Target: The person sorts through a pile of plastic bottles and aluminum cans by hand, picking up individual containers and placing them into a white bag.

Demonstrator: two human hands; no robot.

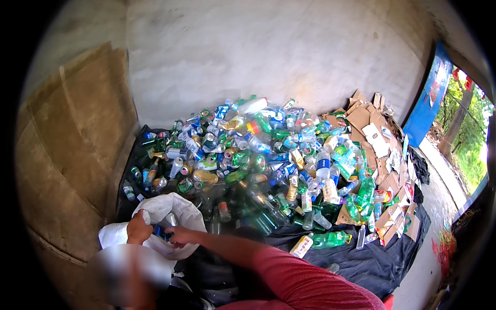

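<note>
Lower left, my left hand [139, 229] grips the rim of a white woven sack [190, 211], whose mouth gapes upward. My right hand [181, 235] reaches inside that mouth, with its fingers on a dark blue can [160, 232]. A silver can [171, 219] shows just beyond these fingers, within the sack. The sack's deeper contents are hidden. Beyond it spreads a large heap of drink cans and plastic bottles [232, 155]. A few dark glass bottles [267, 217] lie on the heap's near side.
Black plastic sheeting [372, 263] lies under the heap. Flattened cardboard [360, 116] is piled at right, below a blue door [426, 104]. A green plastic bottle [329, 240] and a cream-coloured bottle [302, 245] lie at the near edge. Brown boarding [73, 135] stands at left.
</note>
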